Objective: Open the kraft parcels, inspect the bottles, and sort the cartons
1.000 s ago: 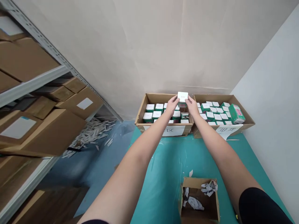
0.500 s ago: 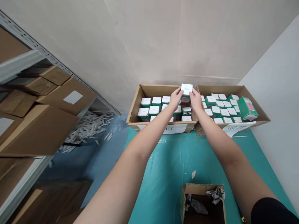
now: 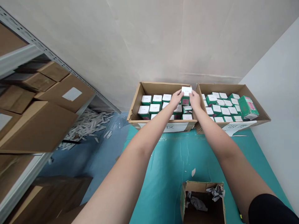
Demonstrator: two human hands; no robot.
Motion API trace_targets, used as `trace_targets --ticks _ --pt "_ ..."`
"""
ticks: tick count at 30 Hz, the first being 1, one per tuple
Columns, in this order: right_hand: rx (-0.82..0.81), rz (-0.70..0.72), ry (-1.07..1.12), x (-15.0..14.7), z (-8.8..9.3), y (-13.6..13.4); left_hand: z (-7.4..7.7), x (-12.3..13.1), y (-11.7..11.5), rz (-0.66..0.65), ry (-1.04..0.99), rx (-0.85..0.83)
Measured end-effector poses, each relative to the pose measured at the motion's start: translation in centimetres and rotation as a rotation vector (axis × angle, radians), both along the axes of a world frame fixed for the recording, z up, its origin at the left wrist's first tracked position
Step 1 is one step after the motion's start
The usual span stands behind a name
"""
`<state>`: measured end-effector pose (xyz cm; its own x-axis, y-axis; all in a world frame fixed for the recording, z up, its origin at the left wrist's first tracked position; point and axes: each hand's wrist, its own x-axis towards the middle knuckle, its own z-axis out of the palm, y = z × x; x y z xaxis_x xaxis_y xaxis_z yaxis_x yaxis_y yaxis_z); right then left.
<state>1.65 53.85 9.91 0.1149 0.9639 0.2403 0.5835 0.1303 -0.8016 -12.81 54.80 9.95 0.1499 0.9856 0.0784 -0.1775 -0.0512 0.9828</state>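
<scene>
Both my hands hold one small green box with a white top (image 3: 186, 91) over the far right corner of the left cardboard carton (image 3: 140, 93). My left hand (image 3: 177, 98) pinches its left side, and my right hand (image 3: 194, 99) pinches its right side. The carton holds several like boxes in rows (image 3: 154, 104), white tops up. The held box sits just above the boxes beneath it.
A second carton (image 3: 259, 105) of like boxes stands to the right, one green box tilted at its right end (image 3: 248, 107). A small open carton with crumpled paper (image 3: 202, 202) sits near me on the teal mat (image 3: 168, 161). Metal shelving with brown cartons (image 3: 35, 124) fills the left; white scraps (image 3: 88, 127) litter the floor.
My hands have lowered the box from above the carton's rim down into the far right corner. The camera has shifted slightly.
</scene>
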Motion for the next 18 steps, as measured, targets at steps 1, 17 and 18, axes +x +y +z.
trace_targets --ticks 1,17,18 --pt "-0.057 -0.042 0.009 -0.1 -0.5 -0.2 -0.7 0.2 0.0 -0.004 0.040 0.016" --pt "-0.196 0.005 0.155 0.3 -2.6 -7.5 -3.0 -0.7 -5.6 0.116 0.373 -0.037" --pt "-0.176 0.003 0.191 0.6 -2.2 -8.7 -2.7 -1.1 -6.4 0.121 0.366 -0.036"
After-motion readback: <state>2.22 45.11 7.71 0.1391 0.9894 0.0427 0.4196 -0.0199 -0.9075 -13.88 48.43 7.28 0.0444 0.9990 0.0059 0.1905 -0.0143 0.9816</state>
